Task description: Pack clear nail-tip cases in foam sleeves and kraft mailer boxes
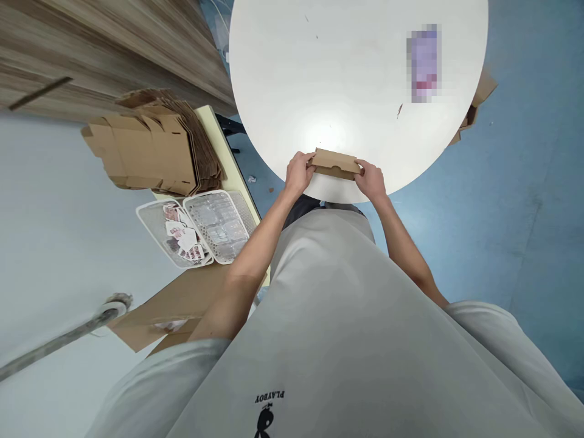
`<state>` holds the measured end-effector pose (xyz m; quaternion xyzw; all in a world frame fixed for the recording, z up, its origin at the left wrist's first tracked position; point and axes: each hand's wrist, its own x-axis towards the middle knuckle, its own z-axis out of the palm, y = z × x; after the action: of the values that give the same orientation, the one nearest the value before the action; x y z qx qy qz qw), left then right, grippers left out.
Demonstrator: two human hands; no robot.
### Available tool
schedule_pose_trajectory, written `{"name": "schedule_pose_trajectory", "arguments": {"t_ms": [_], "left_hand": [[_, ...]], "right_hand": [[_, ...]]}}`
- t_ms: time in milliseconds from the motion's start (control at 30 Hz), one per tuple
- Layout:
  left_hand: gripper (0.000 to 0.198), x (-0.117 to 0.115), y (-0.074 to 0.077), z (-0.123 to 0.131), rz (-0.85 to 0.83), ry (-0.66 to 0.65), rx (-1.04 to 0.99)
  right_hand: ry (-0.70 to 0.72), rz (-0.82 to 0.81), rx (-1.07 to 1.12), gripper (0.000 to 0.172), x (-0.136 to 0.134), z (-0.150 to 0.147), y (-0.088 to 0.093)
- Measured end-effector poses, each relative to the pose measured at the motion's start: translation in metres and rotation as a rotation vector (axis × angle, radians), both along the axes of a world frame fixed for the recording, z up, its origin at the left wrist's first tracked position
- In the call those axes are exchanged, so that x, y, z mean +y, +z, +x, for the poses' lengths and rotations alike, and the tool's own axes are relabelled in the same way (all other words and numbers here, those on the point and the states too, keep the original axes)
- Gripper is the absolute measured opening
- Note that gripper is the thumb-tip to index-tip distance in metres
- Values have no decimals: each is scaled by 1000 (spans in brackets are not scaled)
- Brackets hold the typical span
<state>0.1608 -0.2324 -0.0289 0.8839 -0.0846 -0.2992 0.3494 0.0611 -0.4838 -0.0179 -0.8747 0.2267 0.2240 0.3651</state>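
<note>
A small brown cardboard box (336, 161) is held between my two hands at the near edge of the round white table (292, 73). My left hand (299, 173) grips its left end, fingers closed around the corner. On the opposite end, my right hand (371, 180) has its thumb and fingers pressed to the side. The lid side of the box faces up, with a half-round notch at its near edge. What is inside the box is hidden.
A pile of flattened cardboard boxes (150, 149) lies on a side table at left. Beside it are two white baskets, one with printed cards (182, 236), the other with clear plastic packs (218, 225). A pixelated purple item (424, 61) lies on the round table. Cardboard (484, 88) shows beyond its right edge.
</note>
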Motion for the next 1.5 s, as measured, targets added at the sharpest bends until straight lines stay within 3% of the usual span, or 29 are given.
{"name": "schedule_pose_trajectory", "arguments": {"t_ms": [233, 500, 867, 1100, 1400, 1500], "left_hand": [[34, -16, -7, 17, -55, 127, -15], [11, -31, -20, 26, -53, 242, -39], [34, -27, -34, -3, -172, 282, -124], [35, -15, -33, -7, -178, 245, -117], [42, -7, -43, -11, -237, 203, -104], [46, -9, -39, -14, -297, 198, -99]], "right_hand": [[-38, -2, -42, 35, -2, 23, -7], [-189, -16, -118, 29, 5, 24, -3], [-215, -98, -176, 51, 8, 30, -1], [-107, -22, -130, 57, -6, 27, 14], [-81, 41, -167, 37, -17, 14, 21], [-103, 87, -162, 35, -19, 10, 23]]}}
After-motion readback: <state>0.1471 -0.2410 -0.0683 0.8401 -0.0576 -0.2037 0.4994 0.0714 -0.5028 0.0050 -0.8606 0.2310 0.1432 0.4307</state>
